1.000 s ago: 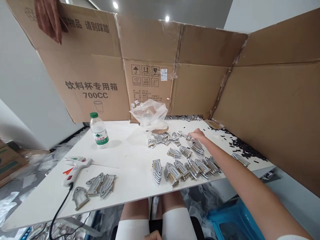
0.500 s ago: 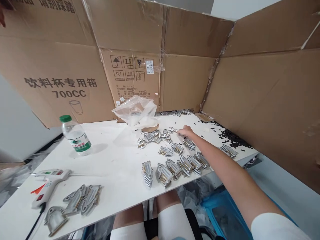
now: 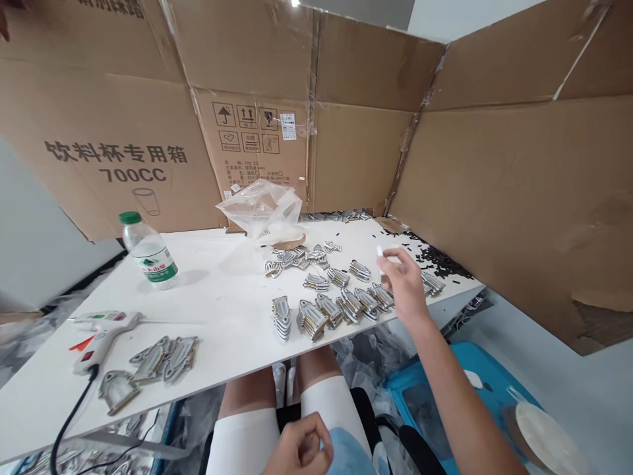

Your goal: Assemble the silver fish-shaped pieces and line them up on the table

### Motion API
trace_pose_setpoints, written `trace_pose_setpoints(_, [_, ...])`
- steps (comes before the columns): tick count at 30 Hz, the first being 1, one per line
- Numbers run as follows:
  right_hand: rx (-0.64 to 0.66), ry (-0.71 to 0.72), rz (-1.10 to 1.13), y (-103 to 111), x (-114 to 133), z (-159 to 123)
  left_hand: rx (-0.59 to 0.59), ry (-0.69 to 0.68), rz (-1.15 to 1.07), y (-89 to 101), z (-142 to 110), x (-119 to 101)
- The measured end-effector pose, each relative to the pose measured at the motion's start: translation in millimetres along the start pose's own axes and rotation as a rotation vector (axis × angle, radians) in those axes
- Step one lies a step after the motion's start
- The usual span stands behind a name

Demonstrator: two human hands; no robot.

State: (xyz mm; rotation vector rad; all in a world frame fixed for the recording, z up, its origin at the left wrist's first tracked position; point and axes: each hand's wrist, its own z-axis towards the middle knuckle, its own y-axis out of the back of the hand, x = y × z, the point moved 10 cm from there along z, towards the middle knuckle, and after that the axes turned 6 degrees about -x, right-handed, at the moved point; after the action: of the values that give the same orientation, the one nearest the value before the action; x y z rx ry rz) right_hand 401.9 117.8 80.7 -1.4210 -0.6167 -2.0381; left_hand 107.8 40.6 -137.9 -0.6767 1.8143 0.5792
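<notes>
My right hand is raised above the right part of the white table, its thumb and fingers closed on a small whitish piece that sticks up from the fingertips. The kind of piece cannot be made out. Below and left of this hand stand several small stacks of grey metal arch-shaped pieces along the front edge. Behind them lies a loose heap of similar pieces. Over my lap, my left hand is loosely curled, with nothing showing in its fingers.
A hot glue gun lies left, near more metal pieces and a green-capped bottle. A clear plastic bag stands at the back. Black bits are scattered right. Cardboard walls enclose the table; a blue bin is below right.
My right hand has drawn back from beside the loose heap toward the right and lifted, now with a whitish piece in its fingers. My left hand has come into view over my lap.
</notes>
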Motion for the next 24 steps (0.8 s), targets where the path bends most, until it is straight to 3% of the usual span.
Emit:
trace_pose_setpoints(4, [0.109,-0.169,0.439,4.0,3.4,-79.1,-0.026,-0.145,0.032,1.1,-15.5,-86.3])
trace_pose_setpoints(7, [0.138,-0.221,0.633,-2.4,2.3,-108.1,-0.054,-0.220,0.052,5.3,-21.8,-119.6])
trace_pose_setpoints(10, [0.172,-0.236,0.687,-13.3,-4.5,-118.8,-0.070,-0.267,0.044,10.1,-23.4,-129.9])
trace_pose_setpoints(15, [0.357,-0.236,0.580,-41.3,-13.1,-133.8,-0.157,-0.236,0.066,21.9,-29.3,-129.7])
trace_pose_setpoints(20, [0.434,-0.224,0.211,-53.7,-21.9,-150.5,-0.390,-0.272,0.123,48.4,-40.8,-141.3])
trace_pose_setpoints(24, [0.614,-0.232,0.137,-73.9,-24.9,-171.4,-0.513,-0.249,0.170,66.1,-44.0,-143.8])
